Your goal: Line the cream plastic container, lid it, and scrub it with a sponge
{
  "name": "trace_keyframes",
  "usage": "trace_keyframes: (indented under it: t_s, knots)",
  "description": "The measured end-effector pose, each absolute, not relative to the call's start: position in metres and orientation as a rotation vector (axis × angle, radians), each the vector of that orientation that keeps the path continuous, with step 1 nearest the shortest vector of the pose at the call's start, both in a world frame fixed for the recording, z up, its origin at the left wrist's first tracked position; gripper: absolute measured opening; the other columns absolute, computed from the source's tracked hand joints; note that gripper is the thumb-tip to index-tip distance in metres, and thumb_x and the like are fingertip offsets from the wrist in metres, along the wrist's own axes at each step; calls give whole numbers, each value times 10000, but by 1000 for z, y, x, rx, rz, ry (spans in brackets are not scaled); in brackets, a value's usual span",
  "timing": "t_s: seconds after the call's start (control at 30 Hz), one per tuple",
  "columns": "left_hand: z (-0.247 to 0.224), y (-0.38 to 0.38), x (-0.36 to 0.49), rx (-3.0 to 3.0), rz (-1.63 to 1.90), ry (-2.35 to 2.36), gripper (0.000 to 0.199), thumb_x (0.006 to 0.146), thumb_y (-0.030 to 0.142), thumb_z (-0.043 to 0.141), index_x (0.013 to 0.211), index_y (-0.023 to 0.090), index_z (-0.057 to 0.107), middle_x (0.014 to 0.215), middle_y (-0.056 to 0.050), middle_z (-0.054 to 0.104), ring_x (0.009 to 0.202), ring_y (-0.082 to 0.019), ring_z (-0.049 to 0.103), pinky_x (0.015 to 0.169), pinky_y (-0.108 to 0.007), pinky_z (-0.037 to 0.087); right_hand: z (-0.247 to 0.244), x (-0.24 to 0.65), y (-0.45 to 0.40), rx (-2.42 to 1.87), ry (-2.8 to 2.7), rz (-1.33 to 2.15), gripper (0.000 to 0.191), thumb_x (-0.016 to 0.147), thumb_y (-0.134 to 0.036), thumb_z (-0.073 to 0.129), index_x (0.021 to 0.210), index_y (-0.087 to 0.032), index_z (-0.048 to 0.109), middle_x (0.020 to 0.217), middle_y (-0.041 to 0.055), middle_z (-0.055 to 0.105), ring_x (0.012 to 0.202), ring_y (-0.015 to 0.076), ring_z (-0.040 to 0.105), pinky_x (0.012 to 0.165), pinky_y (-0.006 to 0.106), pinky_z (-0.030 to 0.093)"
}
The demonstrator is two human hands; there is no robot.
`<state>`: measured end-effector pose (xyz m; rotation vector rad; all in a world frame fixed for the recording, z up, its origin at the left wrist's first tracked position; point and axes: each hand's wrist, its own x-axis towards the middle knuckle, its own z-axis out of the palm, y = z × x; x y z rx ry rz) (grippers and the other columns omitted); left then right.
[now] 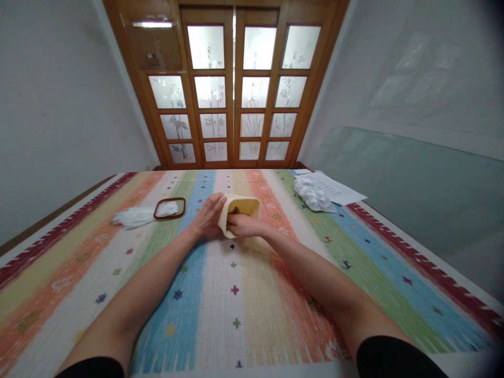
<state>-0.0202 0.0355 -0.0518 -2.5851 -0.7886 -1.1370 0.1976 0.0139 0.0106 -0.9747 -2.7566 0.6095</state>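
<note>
A cream-coloured, square-mouthed container [255, 206] is tipped over on the striped tablecloth, its yellowish inside facing me. My left hand [210, 214] grips its left side, fingers bent around the wall. Inside the mouth is my right hand [244, 226], with its wrist over the near rim and its fingers curled and partly hidden. Dark greenish, leafy-looking bits [236, 210] show beside those fingers; what they hold cannot be made out.
Left of the container lies a dark red rounded frame or lid rim [184, 207] over a crumpled white bag or cloth [136, 216]. Back right, a crumpled white bundle [313, 194] rests by printed sheets [342, 189]. Wooden glazed doors [234, 115] stand beyond the table.
</note>
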Motion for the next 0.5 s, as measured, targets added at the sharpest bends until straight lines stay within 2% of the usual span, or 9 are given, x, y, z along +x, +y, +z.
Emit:
trace_keyframes:
  t_s: [0.13,0.27,0.4,0.5]
  knots:
    - [-57,39,-27,-2591,-1193,-948,1309,690,359,898,1675,284,40,1600,-225,323,1495,-460,373,1213,-677,369,47,212,-5,-893,-2870,597,247,933,-137,524,1092,-166,711,1039,110,764,849,199,651,745,281,458]
    - [-59,38,-26,-2531,-1320,-1095,1287,693,441,902,1669,270,81,1583,-216,343,1491,-445,374,1217,-664,369,71,222,-21,-878,-2859,474,230,946,-136,496,1053,-184,694,999,92,758,820,198,641,708,287,407]
    - [-56,32,-17,-2572,-1270,-1008,1313,647,479,923,1663,281,115,1584,-217,348,1477,-459,387,1207,-683,365,58,215,-19,-963,-2853,446,195,936,-175,537,1020,-167,713,1000,110,771,810,212,660,700,293,426]
    - [-53,25,-8,-2612,-1158,-884,1258,668,416,908,1654,328,131,1596,-210,343,1471,-469,396,1195,-715,354,36,203,-10,-987,-2809,479,202,873,-164,621,1034,-151,743,975,109,782,780,209,672,696,281,473]
